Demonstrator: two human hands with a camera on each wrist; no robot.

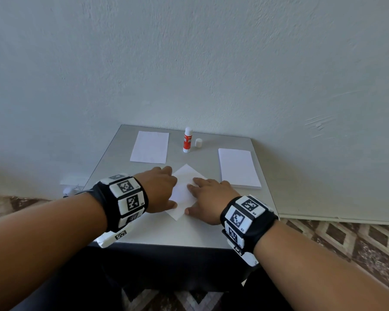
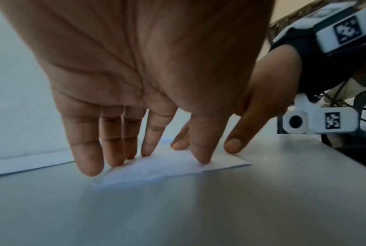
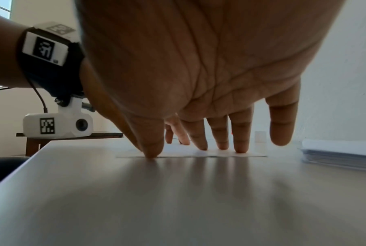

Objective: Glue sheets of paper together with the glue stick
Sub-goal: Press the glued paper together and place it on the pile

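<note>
A white sheet of paper (image 1: 184,194) lies turned like a diamond in the middle of the grey table (image 1: 157,230). My left hand (image 1: 160,189) presses its left side with straight fingers (image 2: 114,153). On its right side my right hand (image 1: 208,198) presses down the same way, fingertips (image 3: 221,141) flat on the sheet (image 3: 190,154). Farther back stands the red and white glue stick (image 1: 187,140), uncapped, with its white cap (image 1: 198,142) beside it on the right. The sheet (image 2: 173,168) also shows under the left fingers.
A single white sheet (image 1: 150,147) lies at the back left. A stack of white sheets (image 1: 238,168) sits at the right edge, also seen as a stack (image 3: 342,154) in the right wrist view. A pale wall rises behind the table; patterned floor lies around it.
</note>
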